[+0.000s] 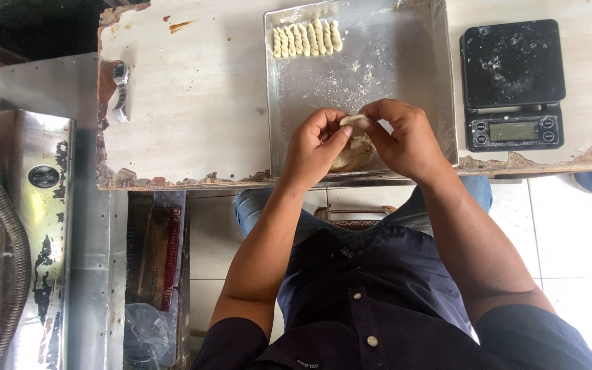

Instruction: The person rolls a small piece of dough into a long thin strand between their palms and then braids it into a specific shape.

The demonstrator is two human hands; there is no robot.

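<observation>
Both grips are pinching shut on one small dough piece [354,120], left hand [314,147] and right hand [405,137] meeting as I'm watching over the floured metal tray [405,62] on the bench [193,89], twisted dough sticks [307,38] lying in its far corner.

A tray [416,62] sits mid-table at the near edge, twisted dough pieces [307,38] in its far-left corner, a scale [513,82] right, seemingly a wristwatch [120,92] at the left edge.
</observation>
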